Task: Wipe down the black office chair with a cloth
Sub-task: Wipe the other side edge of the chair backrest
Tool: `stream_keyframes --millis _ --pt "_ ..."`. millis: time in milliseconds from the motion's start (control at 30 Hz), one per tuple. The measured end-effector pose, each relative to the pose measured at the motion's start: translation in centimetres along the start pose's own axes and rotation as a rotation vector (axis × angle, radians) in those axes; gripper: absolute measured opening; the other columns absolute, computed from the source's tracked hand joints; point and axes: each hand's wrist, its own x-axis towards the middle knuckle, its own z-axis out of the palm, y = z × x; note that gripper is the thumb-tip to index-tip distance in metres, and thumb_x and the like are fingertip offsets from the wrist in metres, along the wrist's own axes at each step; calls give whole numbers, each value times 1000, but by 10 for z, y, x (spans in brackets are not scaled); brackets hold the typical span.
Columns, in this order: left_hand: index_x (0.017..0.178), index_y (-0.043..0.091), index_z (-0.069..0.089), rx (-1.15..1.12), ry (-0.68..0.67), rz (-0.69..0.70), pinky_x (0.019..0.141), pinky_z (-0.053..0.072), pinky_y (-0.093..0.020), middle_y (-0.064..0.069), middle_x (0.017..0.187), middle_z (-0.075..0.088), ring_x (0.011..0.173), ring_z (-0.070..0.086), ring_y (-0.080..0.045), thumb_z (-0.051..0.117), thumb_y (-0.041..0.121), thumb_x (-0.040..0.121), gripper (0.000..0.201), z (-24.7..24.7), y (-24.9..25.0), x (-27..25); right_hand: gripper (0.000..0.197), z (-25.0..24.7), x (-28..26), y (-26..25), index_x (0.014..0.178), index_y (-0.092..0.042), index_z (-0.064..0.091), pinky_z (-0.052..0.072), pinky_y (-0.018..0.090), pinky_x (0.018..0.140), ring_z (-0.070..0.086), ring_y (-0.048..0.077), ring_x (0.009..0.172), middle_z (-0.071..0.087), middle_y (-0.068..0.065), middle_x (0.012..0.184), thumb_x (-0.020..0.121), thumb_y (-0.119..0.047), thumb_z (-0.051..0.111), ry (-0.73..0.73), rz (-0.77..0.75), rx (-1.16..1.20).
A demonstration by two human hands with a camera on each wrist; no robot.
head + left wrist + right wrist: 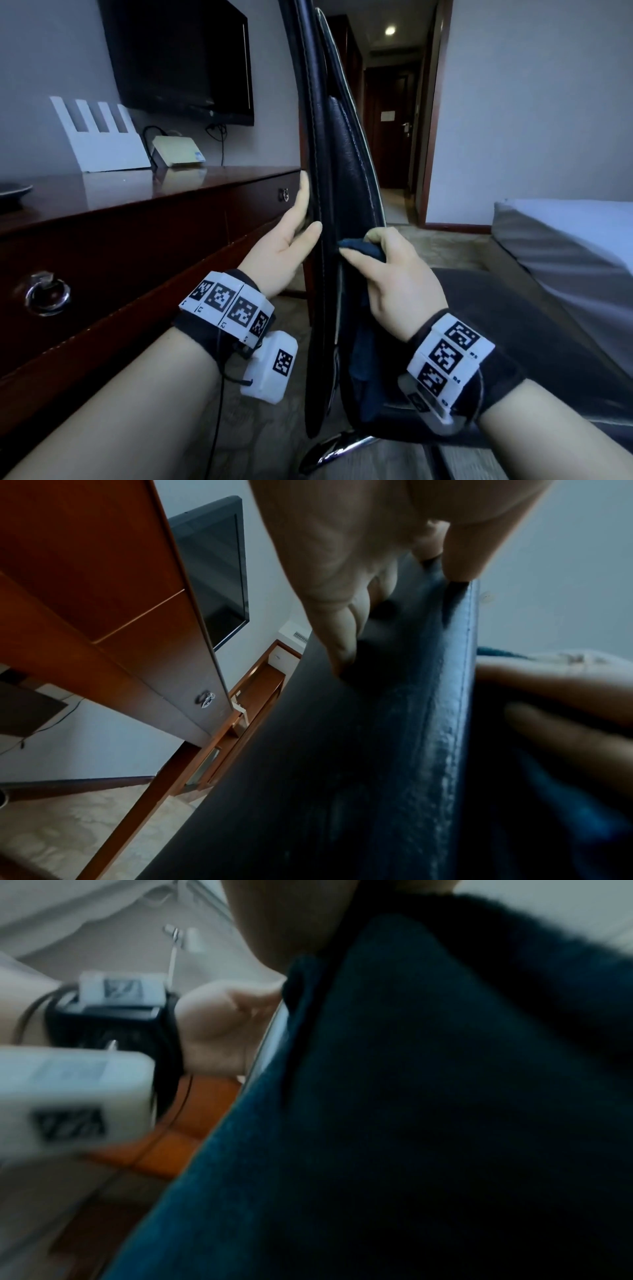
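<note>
The black office chair (329, 192) stands edge-on in the middle of the head view, its leather backrest (377, 750) rising past the top of the frame. My left hand (294, 233) grips the backrest's left edge, fingers behind it and thumb on the near side. My right hand (380, 267) holds a dark blue cloth (363, 248) bunched between thumb and fingers and presses it against the right face of the backrest. The cloth (411, 1123) hangs down under that hand and fills most of the right wrist view.
A dark wooden desk (137, 219) with ring-pull drawers runs along the left, close to the chair. On it stand a white router (99, 140) and a small box. A wall TV (181, 58) hangs above. A bed (565, 246) lies at right, a hallway behind.
</note>
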Motion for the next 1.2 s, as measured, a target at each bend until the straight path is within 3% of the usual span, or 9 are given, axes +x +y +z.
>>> stream_keyframes --millis 167,367,467,567,700,767,933,1033,1200 --pt "137 41 -3 -28 -21 24 108 15 -6 39 135 8 119 18 31 36 15 99 59 3 -4 -1 44 -14 34 -2 123 -10 58 47 29 76 55 32 97 50 18 112 86 -21 37 168 67 62" --pt "141 36 -4 -1 5 16 102 15 2 14 149 13 131 16 16 36 17 100 61 4 -4 -4 44 11 -6 -15 123 -12 55 47 27 72 54 27 96 44 8 113 84 -21 35 70 91 32" --pt "145 34 -5 38 23 21 109 13 -7 12 152 11 136 15 7 35 23 99 62 5 -5 -4 45 18 -34 -11 120 -16 56 49 27 64 56 28 88 40 4 109 80 -18 34 -22 64 6" --pt "145 37 -5 70 39 10 115 15 -19 5 156 16 138 19 2 34 31 96 62 7 -7 -5 37 8 -34 -10 111 -14 63 48 26 63 59 29 82 54 10 104 82 -17 41 -47 76 61" --pt "146 33 -5 67 32 10 110 10 -7 12 153 9 136 12 11 35 27 98 63 10 -6 -5 30 -16 -9 -9 112 -21 48 44 28 74 55 16 87 58 7 104 84 -15 58 83 199 248" --pt "142 37 -6 65 16 16 105 10 -1 16 149 10 130 12 21 36 21 100 61 11 -5 -6 28 -21 2 -8 113 -18 52 50 33 74 54 17 92 57 5 105 86 -16 57 76 168 195" --pt "138 48 -4 67 15 23 113 11 -13 16 153 12 135 14 15 38 32 96 61 16 -5 -11 29 -8 -5 -9 107 -8 62 51 29 64 55 18 87 59 8 101 84 -19 48 134 106 88" --pt "143 39 -4 85 27 32 108 13 -7 24 147 14 127 16 24 37 31 96 64 19 -3 -13 29 11 -35 -21 102 -4 64 50 27 59 61 25 79 61 11 99 84 -17 46 119 137 71" --pt "148 26 -5 58 38 37 107 14 -5 19 148 13 129 17 22 35 28 96 66 21 -7 -15 26 23 -66 -26 94 -5 64 50 28 53 61 26 71 61 9 93 84 -18 44 17 165 89"
